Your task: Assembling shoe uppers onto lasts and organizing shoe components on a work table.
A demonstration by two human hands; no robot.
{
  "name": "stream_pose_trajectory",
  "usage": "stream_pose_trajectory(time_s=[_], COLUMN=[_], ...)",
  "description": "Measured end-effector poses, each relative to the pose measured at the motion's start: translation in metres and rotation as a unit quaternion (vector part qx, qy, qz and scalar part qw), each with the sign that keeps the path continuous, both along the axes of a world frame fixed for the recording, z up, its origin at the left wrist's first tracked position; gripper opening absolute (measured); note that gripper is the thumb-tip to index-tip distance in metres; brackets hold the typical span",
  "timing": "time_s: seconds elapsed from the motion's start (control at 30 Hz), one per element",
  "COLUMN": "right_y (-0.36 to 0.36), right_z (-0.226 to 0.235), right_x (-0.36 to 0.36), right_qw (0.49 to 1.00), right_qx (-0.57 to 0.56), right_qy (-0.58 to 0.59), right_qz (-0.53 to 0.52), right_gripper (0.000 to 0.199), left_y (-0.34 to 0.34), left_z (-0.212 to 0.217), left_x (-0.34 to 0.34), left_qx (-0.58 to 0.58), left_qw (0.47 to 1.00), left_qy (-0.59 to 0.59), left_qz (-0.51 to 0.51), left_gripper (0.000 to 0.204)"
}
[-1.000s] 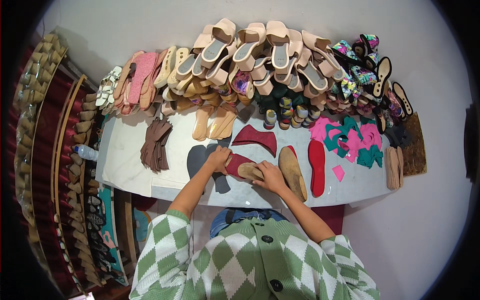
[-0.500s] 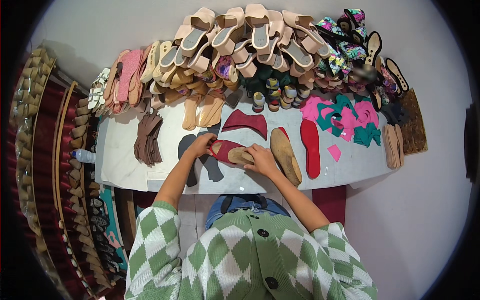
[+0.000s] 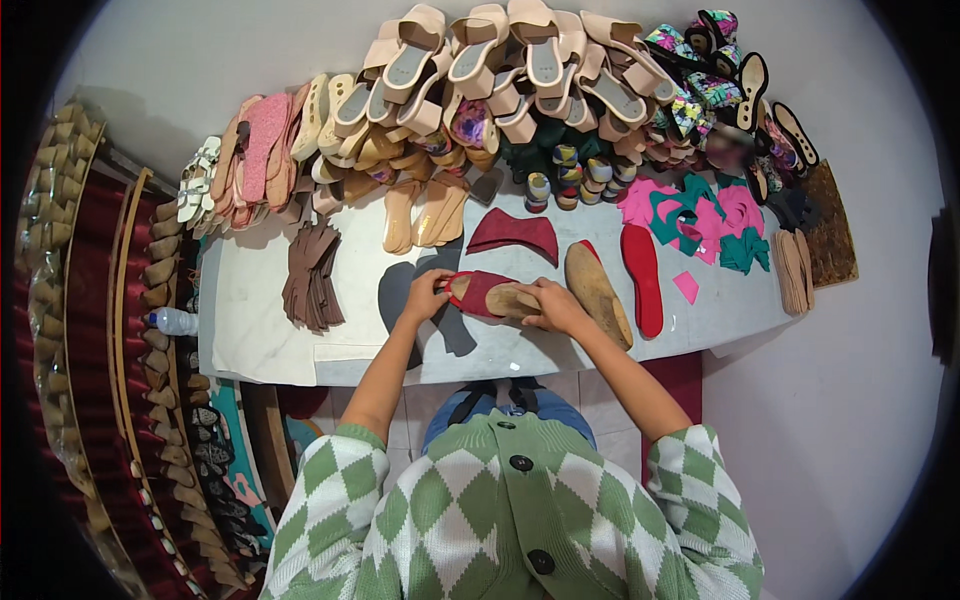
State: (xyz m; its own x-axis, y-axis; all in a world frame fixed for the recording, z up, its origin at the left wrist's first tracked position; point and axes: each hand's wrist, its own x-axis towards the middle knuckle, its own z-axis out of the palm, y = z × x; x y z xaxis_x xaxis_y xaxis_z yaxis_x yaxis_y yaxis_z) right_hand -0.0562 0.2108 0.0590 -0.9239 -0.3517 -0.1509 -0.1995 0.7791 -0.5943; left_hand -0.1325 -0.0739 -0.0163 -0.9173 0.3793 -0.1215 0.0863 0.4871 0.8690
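Between my hands, over the near middle of the table, lies a shoe last (image 3: pixel 508 301) of worn wood, wearing a dark red sandal upper (image 3: pixel 482 293) with a bright red edge at the toe. My left hand (image 3: pixel 428 297) pinches that red toe edge. At the other end, my right hand (image 3: pixel 553 306) grips the last's heel. A dark red cut upper piece (image 3: pixel 515 236) rests just beyond. To the right are a second wooden last (image 3: pixel 598 295) with a red sole under it and a red insole (image 3: pixel 644 283). Dark grey sole shapes (image 3: pixel 456 329) lie partly behind my left hand.
Heaped sandals (image 3: pixel 540 55) line the table's far edge. Brown strips (image 3: pixel 314 275) lie left; pink and green scraps (image 3: pixel 700 225) and stacked tan insoles (image 3: pixel 794 272) lie right. Shelves of lasts (image 3: pixel 165 270) and a plastic bottle (image 3: pixel 173 320) stand at the left.
The whole view has shifted, so the table's contents appear farther right. My right hand has slid a little toward the last's heel end; my left hand stays at the toe.
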Motion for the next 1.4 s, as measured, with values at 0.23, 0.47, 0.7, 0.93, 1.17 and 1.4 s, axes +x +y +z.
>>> stream_pose_trajectory(time_s=[0.23, 0.47, 0.7, 0.93, 1.17, 1.4], right_y=[0.004, 0.018, 0.051, 0.089, 0.135, 0.171], right_z=[0.01, 0.034, 0.075, 0.078, 0.02, -0.018], right_x=[0.001, 0.007, 0.038, 0.065, 0.061, 0.069], right_qw=[1.0, 0.998, 0.993, 0.977, 0.86, 0.892], right_qx=[0.023, 0.053, 0.109, 0.015, -0.032, 0.061], right_qy=[-0.003, -0.039, -0.024, 0.072, 0.165, 0.075], right_qz=[0.012, 0.0, -0.028, -0.198, -0.482, -0.442], right_gripper=[0.069, 0.07, 0.067, 0.063, 0.061, 0.068], left_y=[0.001, 0.009, 0.001, 0.007, 0.015, 0.017], left_z=[0.011, 0.005, 0.001, 0.002, -0.005, -0.004], left_x=[-0.016, -0.02, -0.018, -0.004, 0.015, 0.021], left_qx=[-0.033, -0.105, -0.077, -0.018, 0.029, 0.023], left_qw=[0.996, 0.991, 0.994, 0.998, 0.988, 0.986], left_qy=[0.052, 0.064, 0.05, 0.057, 0.056, 0.015], left_qz=[-0.07, -0.061, -0.064, 0.023, 0.141, 0.167], left_gripper=[0.048, 0.042, 0.043, 0.039, 0.03, 0.029])
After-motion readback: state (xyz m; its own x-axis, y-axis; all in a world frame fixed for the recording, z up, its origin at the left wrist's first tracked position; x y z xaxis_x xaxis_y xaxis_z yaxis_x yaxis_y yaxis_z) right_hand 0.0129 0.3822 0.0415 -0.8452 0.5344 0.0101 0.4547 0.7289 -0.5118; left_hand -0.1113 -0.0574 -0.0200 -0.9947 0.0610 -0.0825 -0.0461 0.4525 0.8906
